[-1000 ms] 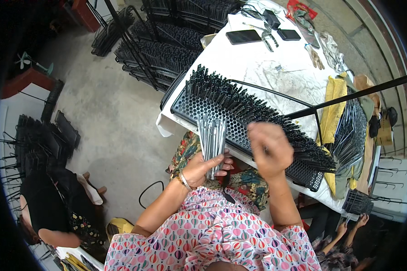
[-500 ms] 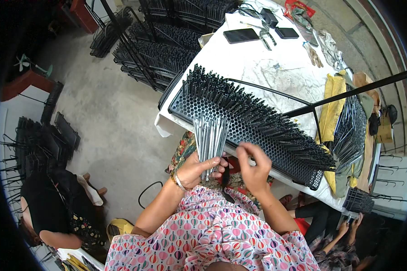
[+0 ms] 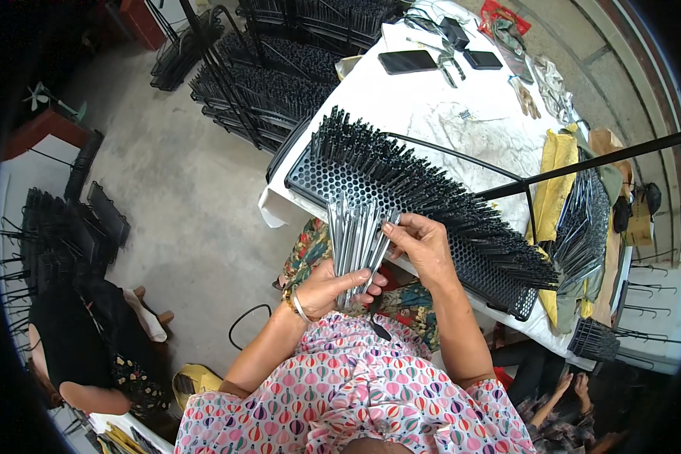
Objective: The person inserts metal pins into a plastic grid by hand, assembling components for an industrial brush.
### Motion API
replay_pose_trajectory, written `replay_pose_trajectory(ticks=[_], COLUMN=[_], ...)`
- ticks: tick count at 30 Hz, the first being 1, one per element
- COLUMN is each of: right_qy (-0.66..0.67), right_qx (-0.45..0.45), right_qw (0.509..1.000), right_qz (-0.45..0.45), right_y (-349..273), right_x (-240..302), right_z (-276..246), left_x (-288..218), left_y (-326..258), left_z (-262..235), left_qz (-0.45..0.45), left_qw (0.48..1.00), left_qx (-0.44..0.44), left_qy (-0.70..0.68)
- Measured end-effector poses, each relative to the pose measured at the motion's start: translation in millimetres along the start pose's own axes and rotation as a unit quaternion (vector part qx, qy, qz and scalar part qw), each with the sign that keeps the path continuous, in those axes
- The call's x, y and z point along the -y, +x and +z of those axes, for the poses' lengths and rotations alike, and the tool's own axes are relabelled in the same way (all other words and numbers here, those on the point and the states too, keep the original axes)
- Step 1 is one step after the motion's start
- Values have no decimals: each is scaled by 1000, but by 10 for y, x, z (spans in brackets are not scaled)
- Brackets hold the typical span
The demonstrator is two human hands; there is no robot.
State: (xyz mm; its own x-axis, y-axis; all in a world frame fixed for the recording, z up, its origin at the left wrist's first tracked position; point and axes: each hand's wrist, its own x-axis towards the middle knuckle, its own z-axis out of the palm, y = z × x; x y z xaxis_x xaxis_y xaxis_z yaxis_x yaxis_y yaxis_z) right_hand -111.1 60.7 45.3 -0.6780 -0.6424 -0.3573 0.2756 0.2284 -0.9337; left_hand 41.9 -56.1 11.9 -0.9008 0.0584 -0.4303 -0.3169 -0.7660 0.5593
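A bundle of thin silvery metal rods [image 3: 348,238] stands fanned out in my left hand [image 3: 328,287], whose fingers wrap round its lower end. My right hand [image 3: 425,246] pinches the upper end of a rod at the bundle's right side, thumb and fingertips together. Just beyond both hands lies a long black perforated rack [image 3: 333,180] on the white-covered table. Many dark slender pieces [image 3: 401,170] stand in its holes in dense rows along the far side, while the holes along the near side show bare.
Phones [image 3: 407,62], pliers [image 3: 448,69] and a glove [image 3: 523,98] lie on the white table cover [image 3: 431,113]. A black bar [image 3: 598,160] crosses at the right above a yellow-edged bundle of rods [image 3: 583,219]. Filled racks [image 3: 272,83] stand beyond. Co-workers [image 3: 91,356] sit at left and lower right.
My right hand has moved left and up to the bundle and now pinches a rod's upper end. My left hand still holds the bundle in nearly the same place.
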Motion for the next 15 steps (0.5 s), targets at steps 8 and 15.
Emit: replay_pose_trajectory(ticks=[8,15], right_qy=[55,29], right_qx=[-16,-7], right_qw=[998,999], right_qz=[2,-20], right_y=[2,-24], right_x=[-17,17], right_z=[9,-60], left_x=[-9,-18], left_y=[49,63], left_z=[42,64], left_qz=[19,33], left_qw=[998,996], left_qx=[-46,-56], left_qy=[26,67])
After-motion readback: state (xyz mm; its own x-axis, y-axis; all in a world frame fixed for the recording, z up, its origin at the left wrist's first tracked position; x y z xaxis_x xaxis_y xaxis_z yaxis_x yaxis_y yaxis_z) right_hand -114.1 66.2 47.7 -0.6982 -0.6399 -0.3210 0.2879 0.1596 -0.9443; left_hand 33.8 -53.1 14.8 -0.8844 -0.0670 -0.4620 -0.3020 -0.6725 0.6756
